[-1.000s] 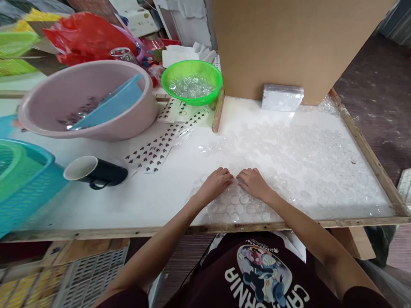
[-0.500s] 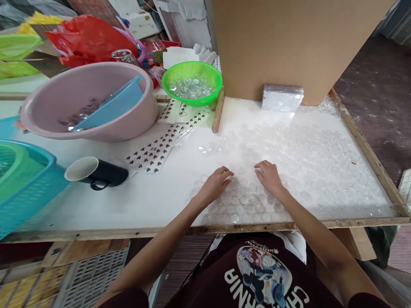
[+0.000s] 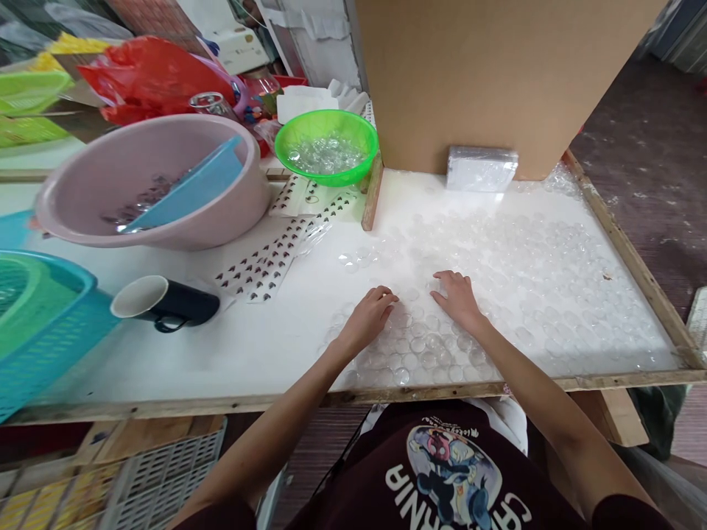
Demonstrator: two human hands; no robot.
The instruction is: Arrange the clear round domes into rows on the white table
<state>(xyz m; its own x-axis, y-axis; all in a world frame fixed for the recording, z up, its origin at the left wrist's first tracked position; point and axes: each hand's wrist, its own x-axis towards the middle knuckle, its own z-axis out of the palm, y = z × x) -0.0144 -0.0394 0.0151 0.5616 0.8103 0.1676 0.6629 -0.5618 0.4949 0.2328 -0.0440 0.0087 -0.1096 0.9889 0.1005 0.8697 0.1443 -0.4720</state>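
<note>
- My left hand [image 3: 369, 318] and right hand [image 3: 456, 300] lie palm-down, fingers loosely spread and gripping nothing, resting on the clear glass beads [image 3: 420, 357] to keep them in one layer.
- The wooden rim [image 3: 628, 254] stops beads from rolling off the white board [image 3: 276, 346].
- Farther back, a green bowl [image 3: 327, 146] holds more.

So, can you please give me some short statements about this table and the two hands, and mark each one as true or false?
1. The left hand and the right hand lie palm down on the clear round pieces. True.
2. The green bowl is empty. False: it holds clear pieces.
3. The black mug lies on its side. True.
4. The blue scoop is in the green bowl. False: it leans in the pink basin.
5. The two hands touch each other. False: there is a gap between them.
</note>
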